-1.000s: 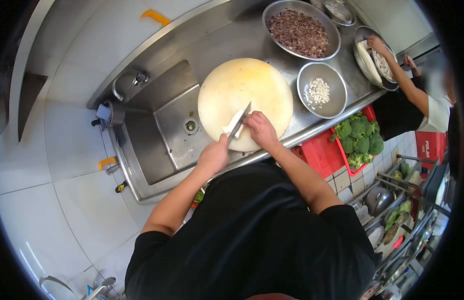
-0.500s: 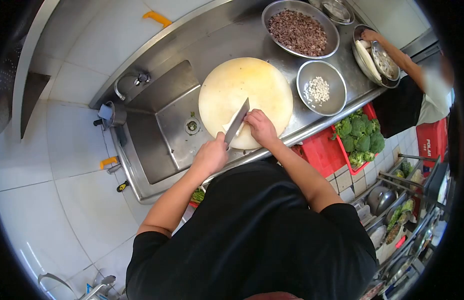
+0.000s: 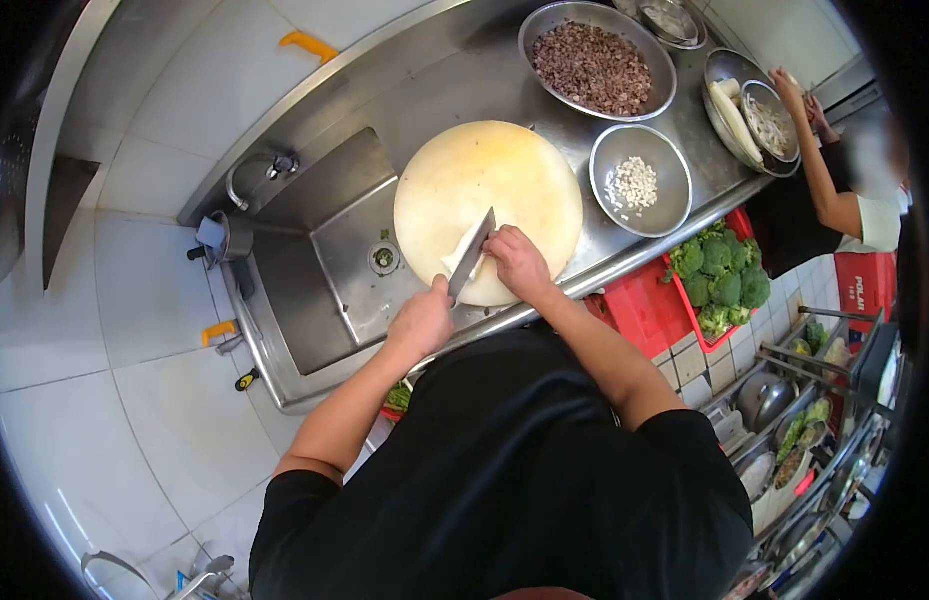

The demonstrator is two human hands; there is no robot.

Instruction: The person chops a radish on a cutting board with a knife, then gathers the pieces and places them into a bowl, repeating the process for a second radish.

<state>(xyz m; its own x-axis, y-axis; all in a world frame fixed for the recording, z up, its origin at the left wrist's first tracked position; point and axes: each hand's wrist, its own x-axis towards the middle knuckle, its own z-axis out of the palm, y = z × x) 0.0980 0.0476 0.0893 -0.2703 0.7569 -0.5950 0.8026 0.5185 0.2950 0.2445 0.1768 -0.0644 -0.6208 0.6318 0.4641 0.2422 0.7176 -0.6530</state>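
My left hand is closed round the handle of a knife, whose wide blade points up and away over the round cutting board. White food pieces lie on the board on both sides of the blade. My right hand has its fingers bent and pressed together on the white food just right of the blade, partly hiding it. To the right of the board stands a steel bowl with small white chopped pieces.
A large bowl of chopped brown pieces stands behind. At the left is a sink with a faucet. Broccoli fills a red crate at the right. Another person's arm is near bowls at the far right.
The knife has shifted slightly against the white food, with both my hands staying close to it. The other person's hand has lifted away from the bowl at the far right.
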